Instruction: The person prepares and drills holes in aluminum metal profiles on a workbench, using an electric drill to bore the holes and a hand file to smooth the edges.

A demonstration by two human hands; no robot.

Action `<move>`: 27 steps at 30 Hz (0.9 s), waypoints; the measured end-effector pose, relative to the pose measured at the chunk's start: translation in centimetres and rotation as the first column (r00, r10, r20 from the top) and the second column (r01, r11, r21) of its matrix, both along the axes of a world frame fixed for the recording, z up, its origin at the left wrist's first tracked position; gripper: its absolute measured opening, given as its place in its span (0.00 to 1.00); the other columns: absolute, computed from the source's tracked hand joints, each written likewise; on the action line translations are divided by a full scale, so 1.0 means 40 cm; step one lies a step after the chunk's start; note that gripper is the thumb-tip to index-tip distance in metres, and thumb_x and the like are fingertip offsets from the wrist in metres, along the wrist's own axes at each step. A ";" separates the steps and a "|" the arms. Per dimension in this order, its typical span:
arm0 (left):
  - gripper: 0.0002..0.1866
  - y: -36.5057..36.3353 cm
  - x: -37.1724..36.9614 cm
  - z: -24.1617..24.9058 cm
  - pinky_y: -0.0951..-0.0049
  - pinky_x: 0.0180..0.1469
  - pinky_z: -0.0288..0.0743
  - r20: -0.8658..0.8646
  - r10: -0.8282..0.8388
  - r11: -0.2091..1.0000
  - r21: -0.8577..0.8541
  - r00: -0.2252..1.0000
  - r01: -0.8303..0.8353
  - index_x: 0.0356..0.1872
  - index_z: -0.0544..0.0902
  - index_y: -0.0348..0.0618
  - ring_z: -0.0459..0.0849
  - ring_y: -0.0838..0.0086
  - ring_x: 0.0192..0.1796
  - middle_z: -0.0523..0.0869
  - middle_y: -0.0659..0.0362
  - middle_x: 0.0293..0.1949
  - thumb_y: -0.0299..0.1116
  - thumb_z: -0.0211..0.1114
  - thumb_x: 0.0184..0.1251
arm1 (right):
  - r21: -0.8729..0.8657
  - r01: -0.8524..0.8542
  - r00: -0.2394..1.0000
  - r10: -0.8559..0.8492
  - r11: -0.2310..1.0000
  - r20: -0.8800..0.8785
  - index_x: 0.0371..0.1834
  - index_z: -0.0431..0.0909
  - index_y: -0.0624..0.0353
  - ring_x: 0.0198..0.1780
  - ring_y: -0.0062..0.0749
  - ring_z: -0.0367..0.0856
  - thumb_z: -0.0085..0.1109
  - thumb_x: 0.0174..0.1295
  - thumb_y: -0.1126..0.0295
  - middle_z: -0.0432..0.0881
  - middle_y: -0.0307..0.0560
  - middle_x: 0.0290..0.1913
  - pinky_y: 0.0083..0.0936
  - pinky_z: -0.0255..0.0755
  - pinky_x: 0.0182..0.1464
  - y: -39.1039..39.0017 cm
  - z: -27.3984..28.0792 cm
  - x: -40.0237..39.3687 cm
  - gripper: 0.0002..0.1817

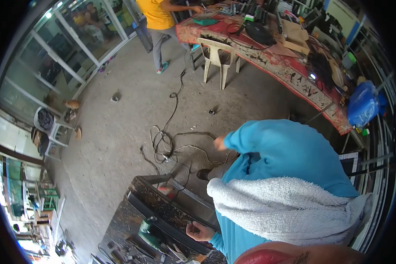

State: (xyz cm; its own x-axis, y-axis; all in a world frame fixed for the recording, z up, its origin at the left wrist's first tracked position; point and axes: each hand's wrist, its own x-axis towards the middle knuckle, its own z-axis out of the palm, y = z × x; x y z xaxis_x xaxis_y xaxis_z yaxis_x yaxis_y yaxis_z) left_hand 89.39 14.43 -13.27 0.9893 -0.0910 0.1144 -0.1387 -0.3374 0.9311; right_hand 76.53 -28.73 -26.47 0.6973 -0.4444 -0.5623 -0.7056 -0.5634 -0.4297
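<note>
Scarred, dark wood covers the desk (114,220) in front of us, its worn top running toward the lower left of our view. Nearest to us, our left hand (199,231) is at the desk's near edge, palm turned up, the grip half open with fingers loosely curled; we can make out nothing in it. Our right hand (218,142) is out over the floor side, near the cables; it is blurred, so we cannot tell whether its grip is wide or closed on something.

Just past the left hand, a long dark bar (158,215) lies along the desk, and beyond it sits the green power tool (148,233), on its side among small metal tools (132,251). We judge it stiff and fairly heavy toward the motor end, with a hard, perhaps slightly slick casing; the handle or thick body looks like the place to take hold, clear of the front end.

Off the desk's far corner, coiled cables (163,143) spread over the concrete floor (105,132); they should bend easily but tangle. Farther off stand a plastic chair (215,53), a long red-covered table (268,57) and a person in a yellow shirt (156,15).
</note>
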 end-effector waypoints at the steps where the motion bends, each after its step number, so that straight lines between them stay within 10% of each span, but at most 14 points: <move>1: 0.12 -0.020 0.021 0.002 0.71 0.40 0.72 -0.013 -0.026 1.000 -0.011 1.000 0.026 0.43 0.77 0.35 0.77 0.70 0.36 0.80 0.56 0.37 0.29 0.66 0.62 | -0.096 0.072 0.978 -0.089 0.993 -0.189 0.44 0.83 0.60 0.45 0.55 0.82 0.58 0.51 0.60 0.84 0.58 0.45 0.47 0.74 0.48 -0.069 0.023 -0.094 0.20; 5: 0.12 -0.134 0.114 -0.002 0.71 0.40 0.71 0.000 -0.213 0.976 -0.034 0.977 0.213 0.42 0.77 0.36 0.76 0.72 0.36 0.80 0.58 0.35 0.30 0.67 0.62 | -0.375 0.579 0.683 -0.682 0.724 -0.261 0.48 0.82 0.63 0.53 0.54 0.81 0.59 0.52 0.59 0.82 0.61 0.50 0.44 0.74 0.54 -0.217 -0.044 -0.429 0.23; 11: 0.12 -0.423 0.230 -0.043 0.73 0.38 0.72 -0.019 -0.492 0.866 -0.105 0.870 0.488 0.41 0.77 0.37 0.76 0.75 0.35 0.80 0.60 0.33 0.29 0.69 0.60 | 0.062 0.496 0.817 -0.441 0.866 -0.372 0.38 0.85 0.62 0.38 0.40 0.84 0.61 0.53 0.61 0.85 0.56 0.38 0.41 0.77 0.41 -0.201 0.001 -0.350 0.16; 13: 0.12 -0.547 0.286 -0.090 0.75 0.38 0.73 -0.113 -0.607 0.791 -0.183 0.786 0.584 0.40 0.78 0.38 0.77 0.76 0.35 0.80 0.61 0.33 0.29 0.70 0.59 | 0.322 0.732 0.681 -0.665 0.600 -0.308 0.32 0.85 0.61 0.33 0.34 0.82 0.61 0.52 0.63 0.85 0.50 0.33 0.38 0.77 0.35 -0.218 -0.059 -0.285 0.13; 19: 0.10 -0.865 0.487 -0.398 0.73 0.34 0.76 -0.431 -0.736 0.524 0.126 0.522 0.842 0.35 0.83 0.38 0.82 0.75 0.31 0.85 0.57 0.29 0.31 0.73 0.56 | 0.278 0.506 0.835 -0.544 0.817 0.078 0.35 0.85 0.56 0.34 0.33 0.82 0.62 0.50 0.67 0.85 0.46 0.32 0.36 0.76 0.35 -0.510 -0.192 -0.123 0.10; 23: 0.10 -1.050 0.594 -0.415 0.73 0.34 0.76 -0.665 -0.564 0.414 0.285 0.490 0.864 0.35 0.83 0.38 0.82 0.75 0.31 0.85 0.57 0.29 0.31 0.73 0.56 | 0.439 0.692 0.670 -0.736 0.573 -0.096 0.40 0.84 0.53 0.36 0.33 0.83 0.63 0.49 0.66 0.86 0.45 0.33 0.35 0.77 0.37 -0.769 -0.076 -0.068 0.14; 27: 0.10 -1.222 0.700 -0.417 0.72 0.34 0.77 -0.729 -0.500 0.347 0.327 0.468 0.879 0.34 0.83 0.38 0.82 0.74 0.31 0.85 0.57 0.29 0.31 0.73 0.56 | 0.249 0.717 0.674 -0.738 0.652 -0.009 0.36 0.82 0.55 0.27 0.30 0.80 0.62 0.50 0.67 0.83 0.46 0.29 0.31 0.75 0.29 -1.015 -0.076 -0.017 0.10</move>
State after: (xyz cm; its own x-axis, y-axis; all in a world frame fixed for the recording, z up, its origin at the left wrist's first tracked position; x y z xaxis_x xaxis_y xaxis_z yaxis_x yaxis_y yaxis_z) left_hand 117.39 -34.45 -29.93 0.3935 -0.6167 -0.6818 -0.2780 -0.7867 0.5512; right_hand 75.85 -69.33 -29.50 0.2519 -0.7066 -0.6613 -0.8031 0.2287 -0.5502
